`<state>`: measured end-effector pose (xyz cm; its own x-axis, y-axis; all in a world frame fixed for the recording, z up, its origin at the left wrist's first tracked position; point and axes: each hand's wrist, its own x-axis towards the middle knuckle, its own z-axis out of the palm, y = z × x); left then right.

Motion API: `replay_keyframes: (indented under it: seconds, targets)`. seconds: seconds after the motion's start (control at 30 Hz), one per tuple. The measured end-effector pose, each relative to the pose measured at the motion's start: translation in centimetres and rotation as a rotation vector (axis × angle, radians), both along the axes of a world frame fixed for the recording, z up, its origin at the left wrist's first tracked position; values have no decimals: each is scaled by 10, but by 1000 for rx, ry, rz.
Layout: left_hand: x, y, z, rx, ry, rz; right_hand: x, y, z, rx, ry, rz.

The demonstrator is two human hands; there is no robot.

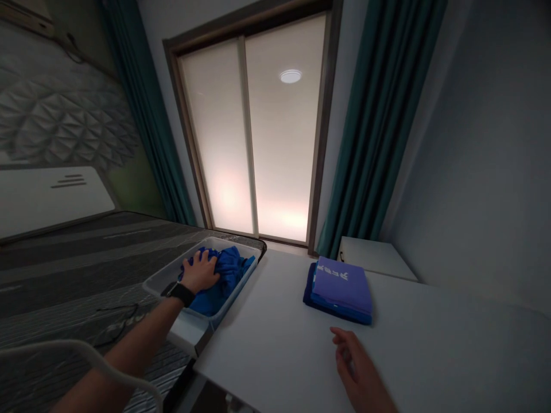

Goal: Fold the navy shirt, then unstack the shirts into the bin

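Pale curved bar sits closest to the lens at bottom left, crossing over our left forearm. Blue garments are bunched loose in a translucent plastic bin, left of the white tabletop: bright blue for the most part, deeper royal blue toward the far left of the heap, creased all over. On the tabletop, right of the bin and well apart from it, we've got a folded clothes stack: purple piece on top with white lettering, brighter blue and navy layers showing at the edges, fairly square. Our left hand, black wristband behind it, is down in the bin, palm toward the cloth, fingers spread and touching the heap; can't tell if they pinch any fabric. Our right hand is released, fingers half curled with a small gap to the thumb, above the tabletop just on the near side of the stack, not touching it. Left fingertips are partly lost against the cloth, garment types in the heap are unreadable, right forearm is cut off by the bottom edge, and the dark cord near our left arm is hard to make out.
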<state>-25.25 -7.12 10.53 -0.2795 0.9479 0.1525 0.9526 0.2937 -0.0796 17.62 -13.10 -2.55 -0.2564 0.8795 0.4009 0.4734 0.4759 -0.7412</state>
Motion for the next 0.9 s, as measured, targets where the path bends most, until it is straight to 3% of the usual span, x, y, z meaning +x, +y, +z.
replay_keyframes:
  seconds: [0.1, 0.23, 0.33, 0.47, 0.57, 0.67, 0.8, 0.9]
  targets:
    - [35, -2, 5, 155, 24, -225, 0, -2, 1, -4, -15, 13]
    - [107, -5, 2, 175, -212, -586, -2, -5, 7, -27, 0, 11]
    - [167, -3, -15, 221, -377, -783, -3, -5, 14, -27, 30, -2]
    - [224, 10, -45, 343, -605, -883, -3, -3, 19, -17, 70, -14]
    - [240, 22, -67, 444, -759, -871, -2, -5, 21, -10, 43, -6]
    - [240, 27, -82, 484, -859, -845, -3, -5, 26, 59, -48, 1]
    - [234, 26, -91, 448, -949, -828, -7, 17, 44, 212, -267, -44]
    - [234, 26, -90, 440, -1028, -776, -14, 51, 65, 249, -428, -194]
